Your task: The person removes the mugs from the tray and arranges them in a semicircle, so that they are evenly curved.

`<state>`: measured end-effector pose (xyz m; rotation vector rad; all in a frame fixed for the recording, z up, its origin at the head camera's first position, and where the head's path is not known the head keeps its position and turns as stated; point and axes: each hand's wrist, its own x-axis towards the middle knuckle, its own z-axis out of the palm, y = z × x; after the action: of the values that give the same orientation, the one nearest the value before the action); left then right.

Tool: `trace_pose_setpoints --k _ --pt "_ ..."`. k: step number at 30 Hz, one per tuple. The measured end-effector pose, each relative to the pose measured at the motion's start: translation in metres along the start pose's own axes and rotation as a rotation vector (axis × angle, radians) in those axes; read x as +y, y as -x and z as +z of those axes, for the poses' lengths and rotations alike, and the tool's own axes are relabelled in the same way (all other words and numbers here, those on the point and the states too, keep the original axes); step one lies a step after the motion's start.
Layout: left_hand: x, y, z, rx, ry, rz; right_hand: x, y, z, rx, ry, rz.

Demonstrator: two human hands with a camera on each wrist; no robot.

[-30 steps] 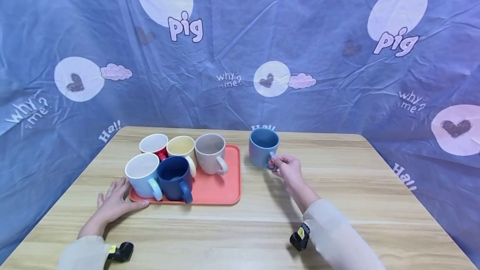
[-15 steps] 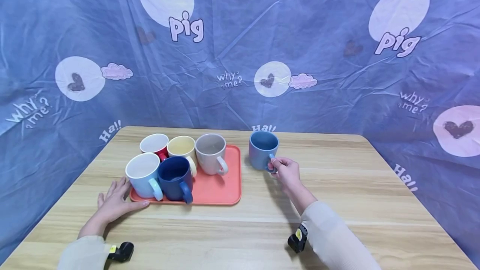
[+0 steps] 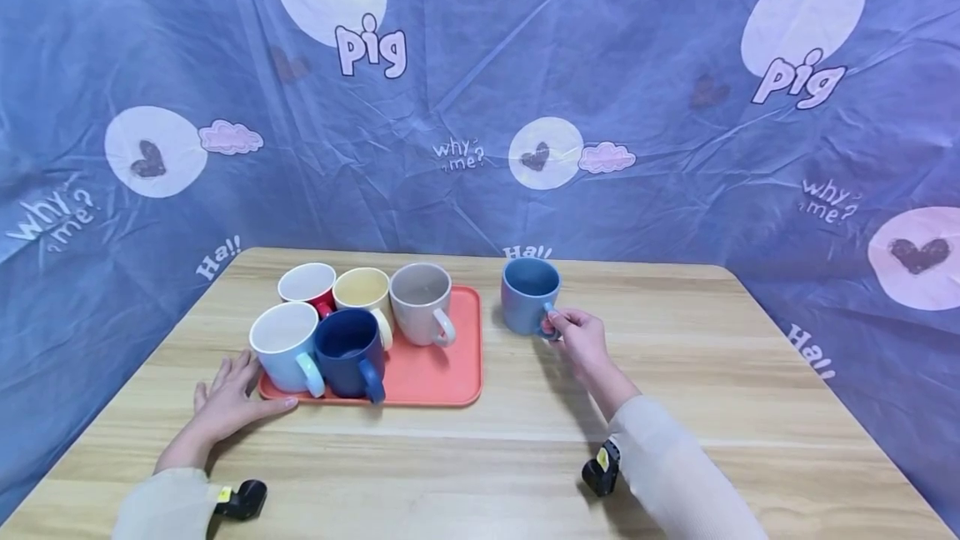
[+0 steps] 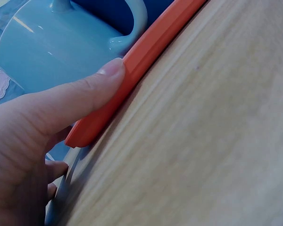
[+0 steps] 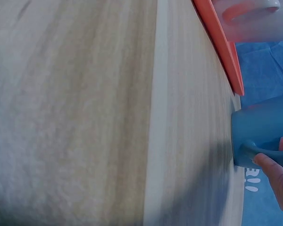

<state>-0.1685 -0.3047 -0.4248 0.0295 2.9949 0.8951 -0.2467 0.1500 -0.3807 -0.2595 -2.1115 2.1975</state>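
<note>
My right hand (image 3: pixel 583 342) pinches the handle of a grey-blue mug (image 3: pixel 522 311), which stands upright over the table to the right of a coral-red tray (image 3: pixel 431 379). In the right wrist view, the thumb lies on the mug's handle (image 5: pixel 266 154) and the mug's base is right at the tabletop. At the tray's front left corner is my left hand (image 3: pixel 225 408), its thumb (image 4: pixel 92 89) along the rim and its other fingers spread beside the tray. Nearest to it on the tray is a light blue mug (image 3: pixel 277 361), with a dark blue mug (image 3: pixel 345 361) alongside.
Behind these on the tray, a red mug (image 3: pixel 318 304) with a white inside, a pale yellow mug (image 3: pixel 367 300) and a grey mug (image 3: pixel 416 315) stand upright. A printed blue cloth (image 3: pixel 465 90) hangs behind the wooden table (image 3: pixel 420 473).
The grey-blue mug in my right hand first came slightly lower in the head view, then shifted a little to the right. My left hand and the tray have stayed put.
</note>
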Motion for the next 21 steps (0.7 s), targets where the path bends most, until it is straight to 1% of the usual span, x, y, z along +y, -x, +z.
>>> trace_pose_setpoints --k 4,8,11,13,15,17,19,21 --pt "0.001 0.000 -0.002 0.005 0.003 0.001 0.005 -0.008 -0.002 -0.006 0.013 0.004" --pt "0.003 0.000 -0.002 0.012 0.008 0.009 0.023 -0.025 -0.009 -0.008 -0.010 0.001" --pt "0.004 -0.001 -0.002 0.015 0.010 0.009 0.039 -0.040 -0.014 0.011 -0.040 -0.008" --pt "0.004 -0.001 -0.002 0.014 0.010 0.007 0.047 -0.048 -0.016 0.016 -0.045 -0.021" --pt "0.003 -0.001 -0.002 0.008 0.007 0.001 0.053 -0.055 -0.017 0.024 -0.047 -0.016" --pt "0.002 0.000 -0.001 0.006 0.006 -0.003 0.055 -0.057 -0.018 0.024 -0.038 -0.018" --pt "0.002 0.001 -0.001 0.005 0.004 -0.005 0.057 -0.057 -0.020 -0.005 -0.026 -0.033" --pt "0.002 0.001 -0.001 0.008 0.007 -0.001 0.042 -0.045 -0.018 -0.017 0.023 -0.045"
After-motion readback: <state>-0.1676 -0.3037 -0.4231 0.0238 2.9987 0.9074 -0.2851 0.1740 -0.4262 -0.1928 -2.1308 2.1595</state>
